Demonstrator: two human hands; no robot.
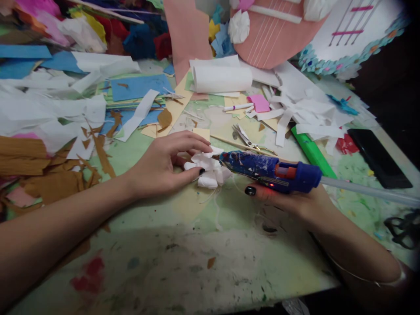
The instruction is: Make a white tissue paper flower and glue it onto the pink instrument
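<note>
Over table (236, 258), glue gun (256, 169) crosswise, nozzle (215, 156) pointing left

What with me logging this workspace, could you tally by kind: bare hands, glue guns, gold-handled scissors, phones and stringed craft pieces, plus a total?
Bare hands: 2 (left hand, right hand)
Glue gun: 1
Gold-handled scissors: 1 pair
Phone: 1
Stringed craft pieces: 2 (pink piece, white piece)
Total: 7
</note>
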